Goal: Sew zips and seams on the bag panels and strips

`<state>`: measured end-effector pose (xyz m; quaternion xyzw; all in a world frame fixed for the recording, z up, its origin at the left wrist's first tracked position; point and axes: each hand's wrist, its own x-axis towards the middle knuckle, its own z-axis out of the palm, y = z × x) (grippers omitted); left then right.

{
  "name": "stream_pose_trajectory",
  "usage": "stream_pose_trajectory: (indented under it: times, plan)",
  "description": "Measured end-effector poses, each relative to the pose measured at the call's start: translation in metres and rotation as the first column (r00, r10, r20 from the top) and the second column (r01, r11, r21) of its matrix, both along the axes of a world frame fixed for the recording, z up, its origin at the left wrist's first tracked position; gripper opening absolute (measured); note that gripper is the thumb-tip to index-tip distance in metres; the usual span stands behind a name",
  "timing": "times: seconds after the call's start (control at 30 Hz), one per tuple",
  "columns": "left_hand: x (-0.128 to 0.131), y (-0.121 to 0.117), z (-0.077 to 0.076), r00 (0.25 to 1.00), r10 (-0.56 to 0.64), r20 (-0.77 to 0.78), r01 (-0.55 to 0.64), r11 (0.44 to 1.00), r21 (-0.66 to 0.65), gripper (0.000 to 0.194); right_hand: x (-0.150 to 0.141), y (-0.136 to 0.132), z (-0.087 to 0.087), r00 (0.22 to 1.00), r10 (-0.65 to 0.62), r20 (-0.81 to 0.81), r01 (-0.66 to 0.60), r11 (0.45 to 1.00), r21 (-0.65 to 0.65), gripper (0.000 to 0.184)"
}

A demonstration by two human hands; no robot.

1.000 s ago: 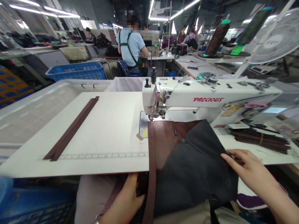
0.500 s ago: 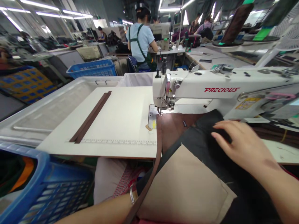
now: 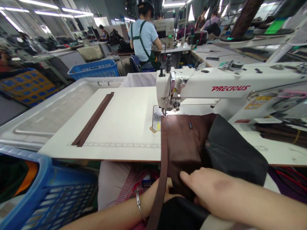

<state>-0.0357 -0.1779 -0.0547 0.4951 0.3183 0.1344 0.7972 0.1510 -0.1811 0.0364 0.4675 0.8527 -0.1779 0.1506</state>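
Note:
Brown fabric [image 3: 183, 137] lies under the presser foot of the white sewing machine [image 3: 192, 84], with a long brown strip [image 3: 163, 150] along its left edge. The strip hangs over the table edge towards me. My right hand [image 3: 206, 188] has its fingers curled on the near part of the fabric, gripping it. Beside it, my left hand [image 3: 171, 191] is closed at the fabric's near edge, partly hidden behind the strip and a dark fold. A black panel [image 3: 236, 150] joined to the brown fabric spreads out to the right. A small dark label [image 3: 190, 126] shows on the brown face.
Two brown strips [image 3: 93, 119] rest on the white table [image 3: 129, 121] at left, above a printed ruler. A blue basket [image 3: 64, 198] stands at lower left, and a pale bin [image 3: 59, 105] lies beyond the table. Folded brown pieces [image 3: 280, 134] sit at right. A co-worker [image 3: 144, 40] sits ahead.
My right hand has moved left and towards me from the black panel. The fabric's near part has been turned, showing more brown; the beige piece is now mostly out of view. My left hand has come into view.

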Motion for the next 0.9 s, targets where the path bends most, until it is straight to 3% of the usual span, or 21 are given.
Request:
stream_pose_trajectory:
  times: [0.07,0.13,0.2,0.3,0.43,0.5,0.57,0.7,0.77,0.8,0.83,0.9]
  plan:
    - [0.0,0.0,0.005,0.994,-0.006,0.109,0.008,1.0,-0.014,0.039,0.003,-0.025,-0.02,0.998,-0.036,0.047,0.019,0.95,0.311,0.063]
    - [0.0,0.001,0.013,0.973,0.012,0.232,0.004,0.997,-0.072,0.046,0.01,-0.04,-0.044,0.997,-0.049,0.057,0.007,0.816,0.577,0.075]
    - [0.0,0.001,0.02,0.951,0.062,0.302,-0.02,0.99,-0.142,0.057,0.023,-0.046,-0.065,0.995,-0.068,0.067,0.004,0.735,0.678,0.08]
    - [-0.006,0.001,0.028,0.945,0.101,0.311,-0.045,0.982,-0.183,0.059,0.052,-0.039,-0.074,0.999,-0.005,0.039,-0.022,0.742,0.67,0.074]
    - [-0.011,-0.001,0.036,0.986,-0.003,0.164,0.042,0.972,-0.231,0.041,0.079,-0.023,-0.058,0.998,0.063,-0.018,-0.032,0.71,0.703,0.058]
    - [-0.008,-0.002,0.039,0.996,-0.026,0.084,0.041,0.981,-0.189,0.043,0.072,-0.022,-0.052,0.999,0.031,-0.028,-0.002,0.7,0.714,0.06]
    - [-0.004,-0.002,0.04,0.999,-0.045,0.006,0.046,0.997,-0.068,0.048,0.053,-0.026,-0.051,0.998,0.057,-0.033,-0.017,0.711,0.703,0.065]
    - [-0.013,0.001,0.04,0.992,-0.061,-0.113,0.07,0.994,0.084,0.04,0.015,-0.038,-0.057,0.944,0.322,-0.066,-0.213,0.752,0.624,0.06]
    - [-0.027,0.008,0.043,0.971,0.025,-0.237,0.023,0.98,0.198,0.037,0.008,-0.039,-0.058,0.932,0.346,-0.109,-0.221,0.779,0.587,0.058]
    - [-0.034,0.013,0.046,0.938,0.119,-0.327,0.003,0.937,0.349,0.042,0.008,-0.039,-0.058,0.933,0.331,-0.139,-0.195,0.794,0.576,0.058]
    - [-0.041,0.02,0.049,0.889,0.232,-0.394,0.021,0.84,0.542,0.049,0.009,-0.038,-0.056,0.933,0.318,-0.171,-0.171,0.806,0.567,0.058]
    - [-0.048,0.038,0.055,0.828,0.387,-0.405,0.187,0.49,0.851,0.051,0.012,-0.036,-0.053,0.922,0.312,-0.229,-0.136,0.816,0.561,0.058]
